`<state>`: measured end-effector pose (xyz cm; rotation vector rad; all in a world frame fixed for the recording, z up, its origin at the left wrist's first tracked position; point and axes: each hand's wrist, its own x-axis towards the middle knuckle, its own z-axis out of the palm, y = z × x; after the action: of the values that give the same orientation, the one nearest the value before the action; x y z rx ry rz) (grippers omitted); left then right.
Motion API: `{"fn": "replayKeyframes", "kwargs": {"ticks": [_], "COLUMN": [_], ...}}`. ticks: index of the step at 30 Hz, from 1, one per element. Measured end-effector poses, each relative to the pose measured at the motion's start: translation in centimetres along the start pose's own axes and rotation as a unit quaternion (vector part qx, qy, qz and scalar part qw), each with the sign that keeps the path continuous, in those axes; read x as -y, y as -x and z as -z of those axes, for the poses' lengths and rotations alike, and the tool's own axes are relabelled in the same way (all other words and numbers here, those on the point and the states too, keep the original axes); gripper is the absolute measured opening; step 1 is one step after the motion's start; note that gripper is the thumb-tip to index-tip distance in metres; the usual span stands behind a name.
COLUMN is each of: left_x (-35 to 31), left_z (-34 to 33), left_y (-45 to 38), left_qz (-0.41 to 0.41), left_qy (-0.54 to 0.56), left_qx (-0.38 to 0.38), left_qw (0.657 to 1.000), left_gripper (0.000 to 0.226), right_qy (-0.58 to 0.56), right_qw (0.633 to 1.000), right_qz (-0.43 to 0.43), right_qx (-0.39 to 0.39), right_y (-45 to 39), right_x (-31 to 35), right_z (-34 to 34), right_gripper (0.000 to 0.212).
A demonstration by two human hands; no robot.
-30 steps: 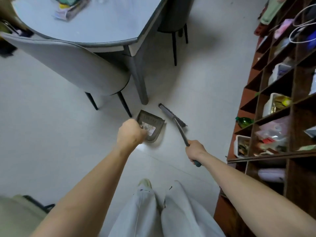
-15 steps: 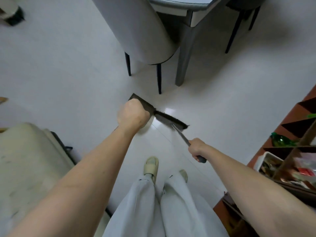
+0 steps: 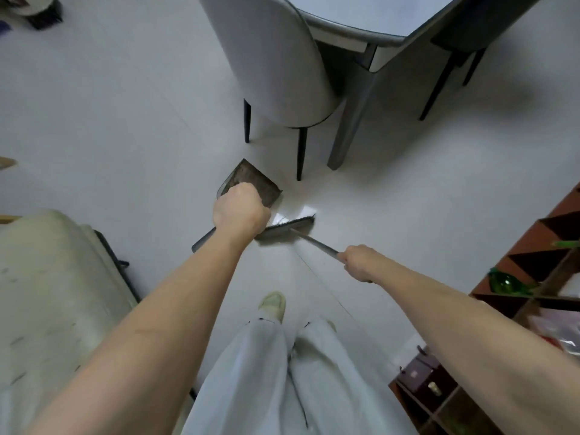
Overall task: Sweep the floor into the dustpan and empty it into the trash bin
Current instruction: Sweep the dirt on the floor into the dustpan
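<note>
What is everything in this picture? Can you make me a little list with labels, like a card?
place: a room with a pale floor
left hand: grips the dustpan handle
right hand: grips the broom handle
broom head: on the floor, beside the dustpan
chair: grey, just beyond the dustpan
table: grey, behind the chair
shelf: brown, at the right
trash bin: not in view

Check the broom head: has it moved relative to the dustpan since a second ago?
Yes. The broom head was on the far side of the dustpan, toward the table leg; now it lies on the dustpan's near side, by the left hand.
</note>
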<state>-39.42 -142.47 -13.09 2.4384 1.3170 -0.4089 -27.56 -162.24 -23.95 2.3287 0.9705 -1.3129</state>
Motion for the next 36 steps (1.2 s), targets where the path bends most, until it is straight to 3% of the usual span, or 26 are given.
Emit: {"fn": "replayKeyframes", "kwargs": {"ticks": [8,15,21,26,30,36], "left_x": [-0.9,-2.5,-2.6,-2.1,-3.1,-5.1], "left_z": [0.6,1.5,1.5,1.3,1.1,1.3], "left_y": [0.9,1.4,0.6,0.7,0.1,-1.5], "left_qz": [-0.021,-0.081,-0.172,-0.26,-0.297,-0.323], "left_qy": [-0.054,-0.118,-0.156,-0.197,-0.204,-0.22], "left_qx": [0.041,0.084,0.114,0.144,0.173,0.224], "left_qw": [0.998,0.986,0.966,0.934,0.917,0.893], "left_gripper": [0.009,0.015,0.015,0.014,0.014,0.015], "right_qy": [0.048,-0.079,-0.205,-0.336,-0.491,-0.614], "right_qw": [0.997,0.988,0.965,0.921,0.838,0.739], "right_qz": [-0.055,-0.125,-0.161,-0.197,-0.231,-0.271], "right_qx": [0.038,0.043,0.026,-0.024,-0.049,-0.048], "right_y": [2.5,7.5,9.3,10.3,9.7,6.8], "right_x": [-3.4,-5.6,-2.5,1.3,1.9,2.8], "right_z": [-3.2,-3.7,-5.1,-6.8,-8.9,-10.5], "right_gripper": [0.042,0.038,0.038,0.036,0.041,0.039]}}
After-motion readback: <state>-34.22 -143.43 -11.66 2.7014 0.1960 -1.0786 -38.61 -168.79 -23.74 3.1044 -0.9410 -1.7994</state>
